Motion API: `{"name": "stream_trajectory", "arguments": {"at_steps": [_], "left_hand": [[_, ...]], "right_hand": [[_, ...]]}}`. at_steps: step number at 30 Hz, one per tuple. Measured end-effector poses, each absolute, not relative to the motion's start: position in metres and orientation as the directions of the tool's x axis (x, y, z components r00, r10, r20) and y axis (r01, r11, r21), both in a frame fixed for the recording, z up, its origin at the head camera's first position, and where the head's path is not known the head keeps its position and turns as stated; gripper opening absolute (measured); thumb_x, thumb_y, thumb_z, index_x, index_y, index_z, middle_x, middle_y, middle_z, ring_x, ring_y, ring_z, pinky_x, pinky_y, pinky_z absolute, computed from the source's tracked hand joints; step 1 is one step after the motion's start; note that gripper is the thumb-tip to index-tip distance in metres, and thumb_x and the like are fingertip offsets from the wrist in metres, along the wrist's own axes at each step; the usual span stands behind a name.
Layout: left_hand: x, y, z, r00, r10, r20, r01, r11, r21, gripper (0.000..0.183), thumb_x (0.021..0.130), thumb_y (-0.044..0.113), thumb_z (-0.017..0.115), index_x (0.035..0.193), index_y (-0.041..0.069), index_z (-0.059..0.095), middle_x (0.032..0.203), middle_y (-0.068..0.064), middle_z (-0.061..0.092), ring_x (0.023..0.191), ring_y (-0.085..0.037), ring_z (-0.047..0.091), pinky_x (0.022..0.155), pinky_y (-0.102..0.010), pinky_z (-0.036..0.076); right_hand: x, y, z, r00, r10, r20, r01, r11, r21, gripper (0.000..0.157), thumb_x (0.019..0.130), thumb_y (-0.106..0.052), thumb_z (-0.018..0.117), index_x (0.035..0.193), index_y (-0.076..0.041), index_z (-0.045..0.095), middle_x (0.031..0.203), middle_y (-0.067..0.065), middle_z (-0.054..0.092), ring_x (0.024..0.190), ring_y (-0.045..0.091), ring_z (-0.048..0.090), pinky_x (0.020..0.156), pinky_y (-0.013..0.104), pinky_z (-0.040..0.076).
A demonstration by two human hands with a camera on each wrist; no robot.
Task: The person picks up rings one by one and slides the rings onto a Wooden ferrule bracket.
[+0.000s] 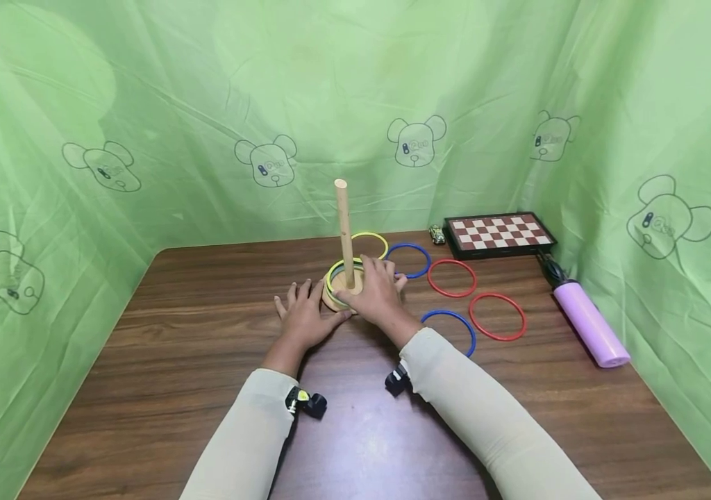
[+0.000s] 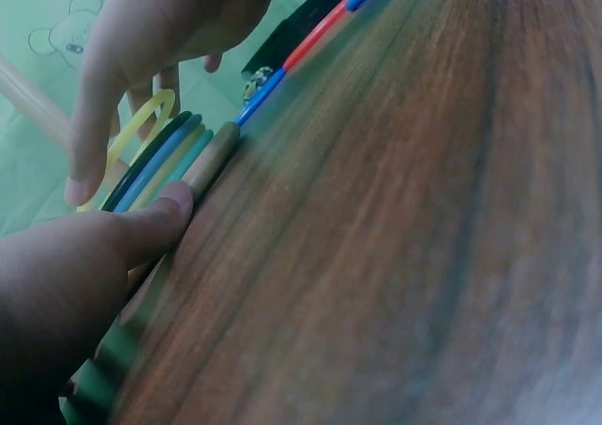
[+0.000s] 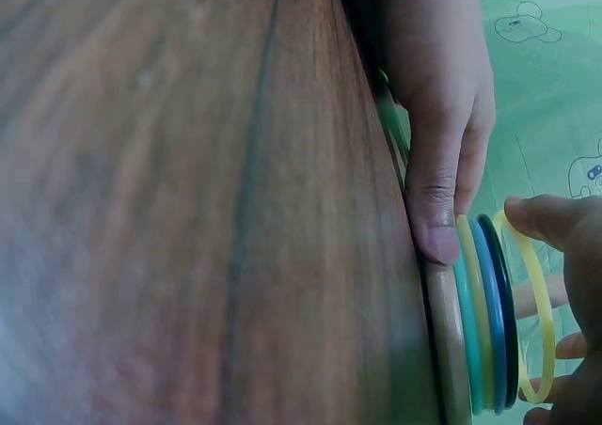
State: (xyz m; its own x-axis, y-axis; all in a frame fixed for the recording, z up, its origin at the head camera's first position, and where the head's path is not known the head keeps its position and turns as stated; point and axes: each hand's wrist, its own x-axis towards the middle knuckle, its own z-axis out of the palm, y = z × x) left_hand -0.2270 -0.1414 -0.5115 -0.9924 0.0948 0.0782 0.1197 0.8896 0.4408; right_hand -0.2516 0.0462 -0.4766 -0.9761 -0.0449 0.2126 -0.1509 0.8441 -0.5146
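Observation:
A wooden peg stands upright on a round wooden base. Stacked on the base around the peg are several rings, among them a teal ring, a blue ring and a dark ring. My right hand holds a yellow ring between thumb and fingers; it encircles the peg, tilted just above the stack. With its thumb at the front edge and its fingers at the left side, my left hand grips the base.
Loose on the table to the right lie a yellow ring, two blue rings and two red rings. Behind them are a toy car and a checkered board. A purple hand pump rests near the right edge, beside green curtains.

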Motion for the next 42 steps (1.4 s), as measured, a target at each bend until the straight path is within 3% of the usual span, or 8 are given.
{"name": "stream_trajectory", "arguments": {"at_steps": [12, 19, 28, 37, 42], "left_hand": [[-0.228, -0.141, -0.513, -0.992, 0.097, 0.076, 0.121, 0.89, 0.439, 0.106, 0.088, 0.084, 0.068, 0.17, 0.024, 0.039, 0.176, -0.019, 0.036, 0.166, -0.055, 0.018, 0.127, -0.085, 0.0], [-0.228, -0.142, -0.513, -0.992, 0.099, 0.082, 0.125, 0.89, 0.438, 0.106, 0.088, 0.083, 0.069, 0.171, 0.025, 0.038, 0.175, -0.02, 0.036, 0.166, -0.055, 0.019, 0.126, -0.085, 0.0], [-0.228, -0.142, -0.513, -0.992, 0.105, 0.07, 0.125, 0.892, 0.434, 0.106, 0.088, 0.083, 0.067, 0.171, 0.023, 0.038, 0.176, -0.02, 0.035, 0.166, -0.054, 0.018, 0.127, -0.085, 0.0], [-0.228, -0.141, -0.514, -0.993, 0.098, 0.07, 0.118, 0.903, 0.414, 0.106, 0.089, 0.084, 0.067, 0.17, 0.022, 0.04, 0.175, -0.02, 0.036, 0.167, -0.053, 0.019, 0.127, -0.085, 0.002], [-0.229, -0.141, -0.515, -0.994, 0.095, 0.059, 0.111, 0.894, 0.434, 0.106, 0.088, 0.085, 0.067, 0.171, 0.026, 0.037, 0.176, -0.019, 0.035, 0.167, -0.053, 0.016, 0.128, -0.083, -0.002]], "right_hand": [[-0.25, 0.047, -0.478, -0.978, -0.073, 0.195, -0.162, 0.854, -0.494, 0.103, 0.081, -0.07, 0.086, 0.16, -0.015, 0.05, 0.154, 0.01, 0.061, 0.14, 0.035, 0.045, 0.114, 0.073, 0.026], [-0.253, 0.048, -0.476, -0.973, -0.068, 0.223, -0.172, 0.855, -0.49, 0.103, 0.082, -0.075, 0.083, 0.159, -0.014, 0.051, 0.156, 0.01, 0.058, 0.141, 0.036, 0.042, 0.11, 0.07, 0.03], [-0.259, 0.061, -0.466, -0.974, -0.041, 0.225, -0.174, 0.774, -0.609, 0.103, 0.085, -0.078, 0.078, 0.16, -0.012, 0.052, 0.158, 0.012, 0.056, 0.146, 0.039, 0.038, 0.11, 0.068, 0.029], [-0.28, 0.085, -0.454, -0.989, -0.028, 0.149, -0.13, 0.662, -0.739, 0.093, 0.092, -0.067, 0.078, 0.159, -0.008, 0.053, 0.161, 0.021, 0.052, 0.15, 0.044, 0.036, 0.119, 0.077, 0.024], [-0.301, 0.105, -0.446, -0.996, 0.003, 0.091, -0.066, 0.667, -0.742, 0.08, 0.095, -0.059, 0.079, 0.155, -0.01, 0.057, 0.159, 0.019, 0.055, 0.15, 0.043, 0.04, 0.124, 0.073, 0.027]]}}
